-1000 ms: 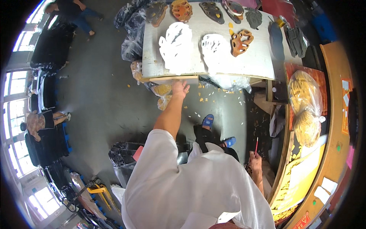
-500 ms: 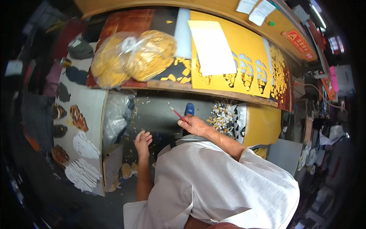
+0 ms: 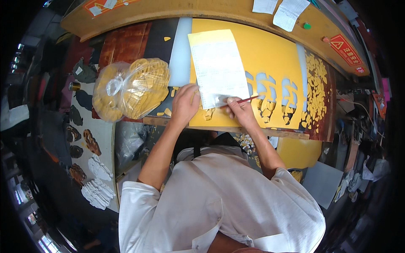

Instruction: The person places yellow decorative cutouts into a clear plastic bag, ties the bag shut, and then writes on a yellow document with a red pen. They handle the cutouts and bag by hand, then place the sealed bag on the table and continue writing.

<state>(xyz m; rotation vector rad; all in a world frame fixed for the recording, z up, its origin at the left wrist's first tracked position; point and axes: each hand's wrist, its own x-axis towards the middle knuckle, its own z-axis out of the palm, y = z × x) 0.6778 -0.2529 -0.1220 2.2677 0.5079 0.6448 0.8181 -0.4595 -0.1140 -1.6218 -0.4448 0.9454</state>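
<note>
A printed paper sheet with a yellow band along its top lies on the yellow sheet material on the workbench. At the paper's left edge is my left hand, its fingers bent and the thumb apart; nothing shows in it. My right hand is at the paper's lower right corner, closed on a slim red pen that points out to the right. Shaped cut-outs in the yellow material lie just right of that hand.
Left of my left hand sits a clear knotted bag of yellow pieces. Loose yellow scraps cover the bench's right end. A side table at left carries stacks of white, brown and dark pieces. An overhead beam crosses the far side.
Both hands have risen from below the bench edge to the paper, the right bringing the red pen. The view has shifted, and the paper's print now shows.
</note>
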